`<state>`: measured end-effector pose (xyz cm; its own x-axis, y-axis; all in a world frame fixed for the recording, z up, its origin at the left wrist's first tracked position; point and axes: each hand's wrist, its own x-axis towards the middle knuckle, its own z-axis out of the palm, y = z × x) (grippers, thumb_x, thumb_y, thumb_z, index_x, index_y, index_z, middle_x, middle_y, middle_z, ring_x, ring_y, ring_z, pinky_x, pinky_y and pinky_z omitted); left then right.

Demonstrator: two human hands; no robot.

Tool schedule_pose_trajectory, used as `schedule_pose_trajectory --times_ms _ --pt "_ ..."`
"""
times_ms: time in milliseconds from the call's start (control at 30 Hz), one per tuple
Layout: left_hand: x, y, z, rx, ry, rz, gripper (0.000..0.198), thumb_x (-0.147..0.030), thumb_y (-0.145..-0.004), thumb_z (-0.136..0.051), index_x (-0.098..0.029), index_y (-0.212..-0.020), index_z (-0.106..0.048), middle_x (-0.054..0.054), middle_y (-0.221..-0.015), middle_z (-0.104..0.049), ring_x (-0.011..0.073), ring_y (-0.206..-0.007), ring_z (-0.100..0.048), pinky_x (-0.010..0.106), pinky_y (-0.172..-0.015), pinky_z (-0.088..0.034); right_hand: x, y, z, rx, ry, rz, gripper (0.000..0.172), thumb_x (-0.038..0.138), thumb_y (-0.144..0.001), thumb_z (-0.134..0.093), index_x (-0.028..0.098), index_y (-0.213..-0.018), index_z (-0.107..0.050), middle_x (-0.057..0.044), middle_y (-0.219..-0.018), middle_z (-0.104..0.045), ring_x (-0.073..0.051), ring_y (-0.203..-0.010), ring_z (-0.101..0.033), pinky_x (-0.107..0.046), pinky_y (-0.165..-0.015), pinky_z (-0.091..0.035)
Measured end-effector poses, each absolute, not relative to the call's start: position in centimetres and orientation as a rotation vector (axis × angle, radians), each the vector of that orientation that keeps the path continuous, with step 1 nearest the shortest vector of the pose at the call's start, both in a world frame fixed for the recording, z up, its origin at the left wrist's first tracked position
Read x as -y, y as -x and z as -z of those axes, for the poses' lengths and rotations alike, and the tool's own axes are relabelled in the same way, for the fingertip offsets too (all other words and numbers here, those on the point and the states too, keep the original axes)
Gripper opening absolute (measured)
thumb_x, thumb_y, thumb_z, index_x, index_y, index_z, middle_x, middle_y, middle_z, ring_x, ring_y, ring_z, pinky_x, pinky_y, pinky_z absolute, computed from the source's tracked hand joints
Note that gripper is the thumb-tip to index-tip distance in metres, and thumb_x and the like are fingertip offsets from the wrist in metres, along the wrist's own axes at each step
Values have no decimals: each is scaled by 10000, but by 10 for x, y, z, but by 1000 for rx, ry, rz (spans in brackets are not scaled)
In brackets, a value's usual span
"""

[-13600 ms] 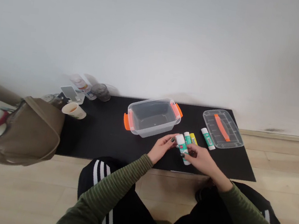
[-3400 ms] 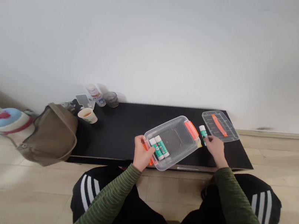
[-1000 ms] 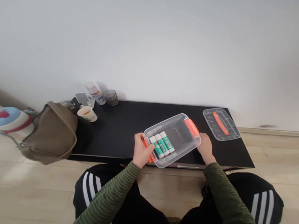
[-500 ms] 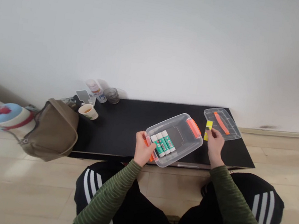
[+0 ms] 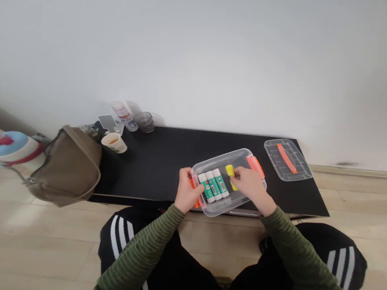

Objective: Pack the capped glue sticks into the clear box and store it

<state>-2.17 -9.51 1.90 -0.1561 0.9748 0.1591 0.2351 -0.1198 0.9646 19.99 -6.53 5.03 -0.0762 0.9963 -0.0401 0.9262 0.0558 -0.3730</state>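
A clear plastic box (image 5: 211, 211) with orange latches stands open at the front of the black table. My left hand (image 5: 188, 192) is closed on its left end, thumb over the rim by the orange latch. Several white-and-green glue sticks (image 5: 214, 187) lie side by side in the box's left half. Over the box's right half, my right hand (image 5: 251, 186) pinches a chunky yellow highlighter (image 5: 230, 171) just right of the glue sticks. Fingers cover part of the highlighter; whether it touches the box floor I cannot tell.
The clear lid (image 5: 300, 172) with an orange handle lies at the right of the black table (image 5: 162, 159). On the left are a paper cup (image 5: 115, 144) with drink, a dark glass (image 5: 145, 122), a spray bottle (image 5: 125, 114), a brown bag (image 5: 69, 170) and a blue-topped bottle (image 5: 14, 147).
My right hand has moved left with the yellow highlighter, from beside the lid to over the inside of the box. My left hand keeps its hold; the box has shifted slightly right.
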Motion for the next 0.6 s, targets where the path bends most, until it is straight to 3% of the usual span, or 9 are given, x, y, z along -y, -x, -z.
schedule_pose_trajectory --times_ms 300,600 --pt "99 19 -19 -1354 -1460 -1303 439 -62 -591 -581 -209 -968 -411 -19 -907 -454 135 -792 -493 290 -770 -428 53 -188 -41 2402 2229 -598 311 352 -860 -555 141 -1014 -722 -163 -1039 -724 -280 -945 -694 -302 -743 -478" --pt "97 18 -20 -1369 -1454 -1286 441 -70 -588 -579 -209 -971 -412 -17 -913 -451 136 -789 -491 295 -765 -432 54 -193 -38 2474 2155 -648 275 274 -883 -532 156 -1025 -736 -148 -1051 -730 -254 -983 -687 -291 -807 -478"
